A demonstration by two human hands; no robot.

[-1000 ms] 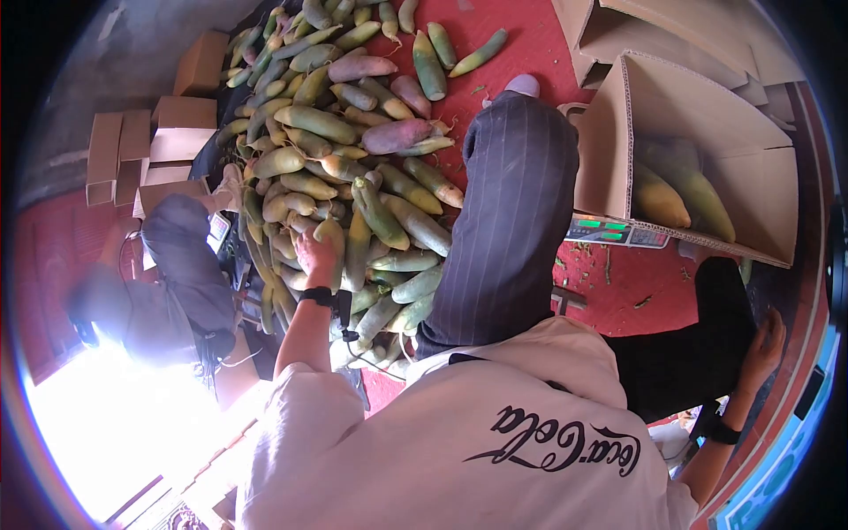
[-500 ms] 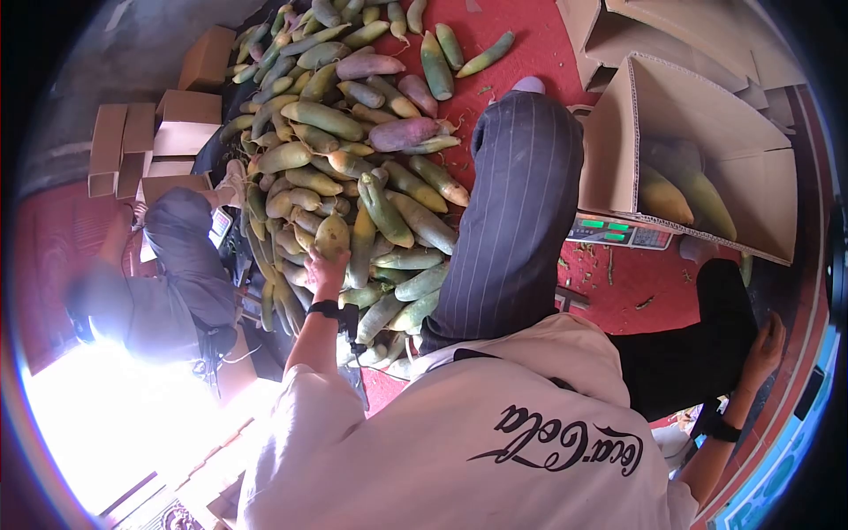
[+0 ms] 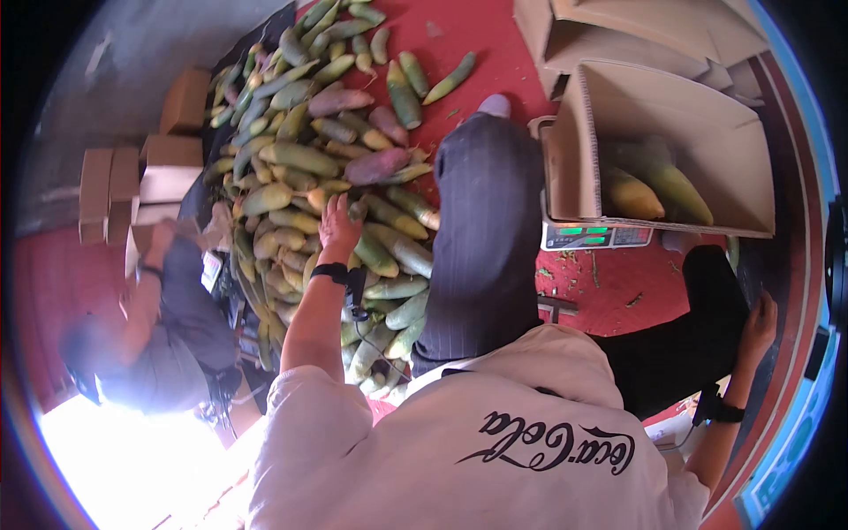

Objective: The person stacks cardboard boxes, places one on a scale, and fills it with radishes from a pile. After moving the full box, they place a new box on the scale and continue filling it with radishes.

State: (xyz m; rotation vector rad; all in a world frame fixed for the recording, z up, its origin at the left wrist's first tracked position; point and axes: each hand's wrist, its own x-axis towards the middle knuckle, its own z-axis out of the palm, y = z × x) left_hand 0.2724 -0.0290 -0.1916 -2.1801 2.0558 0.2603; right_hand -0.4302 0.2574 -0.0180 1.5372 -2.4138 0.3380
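Observation:
My left hand [image 3: 340,228] lies over the pile of long green radishes [image 3: 300,157], its fingers stretched out. Under and around it are radishes, including a thick green one [image 3: 375,254]. The palm side is hidden, but no radish shows in its grasp. At the far right, my right hand [image 3: 760,327] rests against my bent black-trousered leg, fingers extended and holding nothing visible. Dark straps circle both wrists. An open cardboard box [image 3: 685,110] sits on a digital scale [image 3: 596,237], with a few large radishes [image 3: 676,190] inside.
Another person [image 3: 172,327] sits at the left, beside the pile, close to several small cardboard boxes [image 3: 172,168]. More cardboard boxes [image 3: 645,31] stand behind the scale. My striped trouser leg [image 3: 481,230] separates pile and scale. Plant scraps lie on the red floor [image 3: 609,291].
My left hand has left the radish it was touching and moved forward and right over the pile. My right hand stays by my leg. The other person's arm and body have shifted.

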